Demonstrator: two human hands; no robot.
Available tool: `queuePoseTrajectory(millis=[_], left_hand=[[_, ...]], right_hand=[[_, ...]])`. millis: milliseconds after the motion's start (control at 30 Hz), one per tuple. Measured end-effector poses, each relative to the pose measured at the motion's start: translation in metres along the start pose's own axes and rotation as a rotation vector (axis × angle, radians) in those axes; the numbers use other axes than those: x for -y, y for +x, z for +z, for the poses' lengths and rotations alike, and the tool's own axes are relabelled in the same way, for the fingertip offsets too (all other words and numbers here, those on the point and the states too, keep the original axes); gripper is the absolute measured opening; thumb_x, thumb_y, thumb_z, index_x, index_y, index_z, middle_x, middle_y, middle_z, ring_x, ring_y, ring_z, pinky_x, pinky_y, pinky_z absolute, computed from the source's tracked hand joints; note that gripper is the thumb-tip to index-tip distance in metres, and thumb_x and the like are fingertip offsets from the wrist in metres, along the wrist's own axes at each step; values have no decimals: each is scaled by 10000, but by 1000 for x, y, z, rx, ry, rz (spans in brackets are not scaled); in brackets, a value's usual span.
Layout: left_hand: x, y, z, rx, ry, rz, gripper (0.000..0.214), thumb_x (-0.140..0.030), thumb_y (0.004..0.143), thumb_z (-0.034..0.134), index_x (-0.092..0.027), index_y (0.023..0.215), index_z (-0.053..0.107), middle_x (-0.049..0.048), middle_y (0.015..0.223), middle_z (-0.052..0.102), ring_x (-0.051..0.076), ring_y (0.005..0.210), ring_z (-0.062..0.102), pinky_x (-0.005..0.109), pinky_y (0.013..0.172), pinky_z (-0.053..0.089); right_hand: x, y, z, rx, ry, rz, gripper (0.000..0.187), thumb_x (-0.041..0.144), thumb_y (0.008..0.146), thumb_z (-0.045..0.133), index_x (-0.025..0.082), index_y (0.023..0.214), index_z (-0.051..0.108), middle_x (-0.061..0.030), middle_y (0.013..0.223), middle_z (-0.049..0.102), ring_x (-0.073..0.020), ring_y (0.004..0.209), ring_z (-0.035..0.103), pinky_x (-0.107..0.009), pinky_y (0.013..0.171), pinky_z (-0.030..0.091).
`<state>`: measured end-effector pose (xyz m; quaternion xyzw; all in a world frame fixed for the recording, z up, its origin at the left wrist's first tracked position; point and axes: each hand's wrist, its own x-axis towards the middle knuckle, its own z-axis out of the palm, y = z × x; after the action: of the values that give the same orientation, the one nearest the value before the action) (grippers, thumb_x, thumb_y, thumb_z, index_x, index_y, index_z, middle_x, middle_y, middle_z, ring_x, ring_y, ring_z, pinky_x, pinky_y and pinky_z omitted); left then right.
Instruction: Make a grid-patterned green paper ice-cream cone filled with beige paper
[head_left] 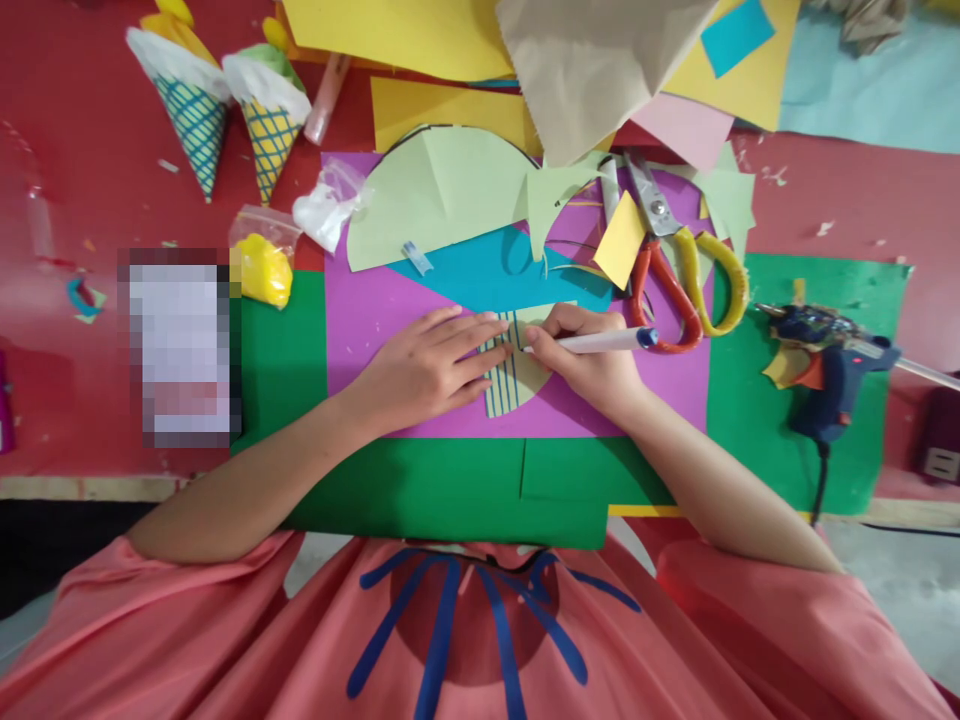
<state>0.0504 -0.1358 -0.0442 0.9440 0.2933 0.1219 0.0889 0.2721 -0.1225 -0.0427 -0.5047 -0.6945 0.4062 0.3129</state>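
Observation:
A pale green piece of paper point(534, 378) with a curved lower edge lies on the purple sheet point(450, 425), blue stripes drawn across its left part. My left hand point(435, 365) rests flat over its left side, fingers outstretched. In my right hand point(592, 360) is a white marker point(604, 342) with a blue end, its tip down at the paper beside the stripes. Just behind both hands sits a blue paper piece point(480, 265), partly covered by a larger light green paper point(442, 190).
Scissors point(660, 240) with red and yellow handles lie right of centre among paper scraps. A glue gun point(829, 385) sits at the right. Two paper ice-cream cones point(191, 115) stand out at the upper left, near bags of yellow clay point(262, 268) and white clay point(324, 212).

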Motion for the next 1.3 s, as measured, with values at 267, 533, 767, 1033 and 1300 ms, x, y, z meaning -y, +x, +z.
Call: queuePoseTrajectory(millis=[267,533,767,1033,1300], left_hand=[[0,0,1,-1,-1,-13,349,-252,924,542,-179,1263,580,111,1346,583,247,1259,547,449,1086,436],[1,0,1,-28,15,14,346,-264,931,529,-165,1258,582,113,1339,586,251,1245,552,443,1079,438],[0,-1,0,5,-11,-10,348,-258,931,532,-176,1265,581,110,1363,571,251,1276,527,450,1095,419],[1,-1,2,-11,-39,-14,363,-262,926,542,-173,1277,574,117,1361,569,248,1283,520,448,1110,401],[2,-1,2,-23,32,-7,362,-267,944,513,-167,1289,556,105,1378,563,247,1299,513,438,1097,418]], right_hand=[[-1,1,2,21,1,-19,341,282,834,563,198,544,406,37,511,454,-73,499,380,-236,506,319],[-2,-1,0,88,-30,-55,360,248,836,554,194,534,365,60,489,375,-60,484,308,-232,480,261],[0,-3,-3,174,7,-62,357,248,829,548,191,529,363,66,495,358,-57,494,286,-236,485,254],[3,-3,-5,255,25,-66,346,203,808,540,190,520,350,71,485,329,-51,480,276,-226,466,238],[1,-5,-6,22,139,36,356,317,836,573,192,531,439,41,487,443,-73,478,386,-236,489,309]])
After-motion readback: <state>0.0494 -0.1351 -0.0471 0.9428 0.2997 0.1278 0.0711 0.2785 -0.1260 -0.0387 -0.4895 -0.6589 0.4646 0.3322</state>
